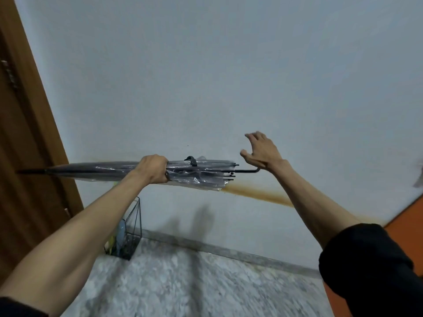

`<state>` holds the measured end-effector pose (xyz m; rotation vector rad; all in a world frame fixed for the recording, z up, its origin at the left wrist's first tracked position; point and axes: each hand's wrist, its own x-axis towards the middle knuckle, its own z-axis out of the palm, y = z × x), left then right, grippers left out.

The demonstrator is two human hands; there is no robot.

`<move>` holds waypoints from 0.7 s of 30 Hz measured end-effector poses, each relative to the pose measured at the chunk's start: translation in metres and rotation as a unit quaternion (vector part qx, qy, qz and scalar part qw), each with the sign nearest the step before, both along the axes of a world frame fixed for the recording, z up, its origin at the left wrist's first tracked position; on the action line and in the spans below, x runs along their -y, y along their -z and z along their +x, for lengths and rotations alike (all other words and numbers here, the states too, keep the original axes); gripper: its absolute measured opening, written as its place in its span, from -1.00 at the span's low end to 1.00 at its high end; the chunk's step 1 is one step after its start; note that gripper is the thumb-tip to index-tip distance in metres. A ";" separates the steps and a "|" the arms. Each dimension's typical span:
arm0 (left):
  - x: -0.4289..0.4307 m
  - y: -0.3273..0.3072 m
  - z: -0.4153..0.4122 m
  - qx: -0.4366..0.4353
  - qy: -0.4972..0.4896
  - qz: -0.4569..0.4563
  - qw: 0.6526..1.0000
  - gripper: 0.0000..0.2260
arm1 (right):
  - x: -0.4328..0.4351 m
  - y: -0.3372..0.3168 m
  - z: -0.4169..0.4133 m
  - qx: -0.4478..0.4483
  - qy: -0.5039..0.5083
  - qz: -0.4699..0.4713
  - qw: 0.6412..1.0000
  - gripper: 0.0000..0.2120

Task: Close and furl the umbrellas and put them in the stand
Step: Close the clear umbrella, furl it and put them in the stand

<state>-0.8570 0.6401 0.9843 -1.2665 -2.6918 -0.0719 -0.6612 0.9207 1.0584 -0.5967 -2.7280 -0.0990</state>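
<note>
I see the left hand [152, 169] wrapped tight round the middle of the clear umbrella [91, 171]. The umbrella lies flat in the air, up above the wire stand [132, 244] on the floor. The right hand [261, 151] is spread wide and holds nothing, just by the hook handle [255, 171].

I think the see-through folds near the handle could puff out, because they look loose there. The black tip [29, 171] points at the brown door [25, 124] and could bump it on a swing. The stand has other umbrellas [120, 234] in it, so this one could snag going in.

I cannot tell if the black strap [191, 160] is done up. The handle's end hides behind the right wrist. The left arm covers part of the stand.
</note>
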 end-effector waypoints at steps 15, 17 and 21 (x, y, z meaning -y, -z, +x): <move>-0.006 -0.030 0.013 0.206 -0.045 0.019 0.977 -0.70 | 0.073 0.055 -0.047 0.116 -0.116 0.060 0.985 -0.17; -0.007 -0.033 0.015 0.217 -0.046 0.018 0.975 -0.72 | 0.072 0.056 -0.045 0.091 -0.120 0.095 0.984 -0.45; -0.009 -0.037 0.013 0.226 -0.040 -0.013 0.973 -0.44 | 0.075 0.046 -0.043 0.106 -0.107 0.095 0.984 -0.73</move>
